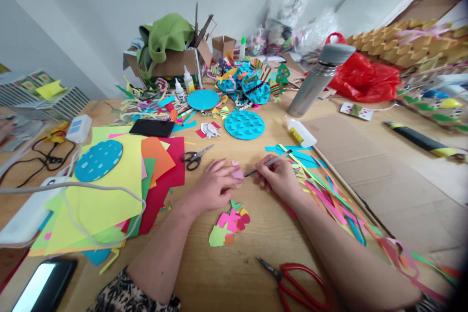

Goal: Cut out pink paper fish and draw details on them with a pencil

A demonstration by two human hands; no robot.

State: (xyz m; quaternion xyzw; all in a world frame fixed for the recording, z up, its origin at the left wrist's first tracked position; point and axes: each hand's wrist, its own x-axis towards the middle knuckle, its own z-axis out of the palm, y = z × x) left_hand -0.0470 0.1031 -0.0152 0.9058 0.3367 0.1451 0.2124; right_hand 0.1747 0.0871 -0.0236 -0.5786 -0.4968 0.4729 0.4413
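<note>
Red-handled scissors [280, 276] lie nearest on the wooden table [219, 275]. Beyond them is a cluster of colored paper cutouts [229, 224]. The left hand [217, 183] rests flat, fingers extended, over a small pink paper piece [237, 174] on the tabletop. The right hand [278, 176] pinches a slim pen [272, 161], tip beside the piece. Farther back: black-handled scissors [193, 159], glue bottle [302, 133], textured blue disc [244, 125], steel thermos [311, 85].

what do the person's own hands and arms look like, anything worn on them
The left hand and right hand are bare, with no glove, ring or watch showing. The left sleeve has a dark and pale mottled print and ends on the forearm. Only a sliver of the right sleeve shows.
</note>
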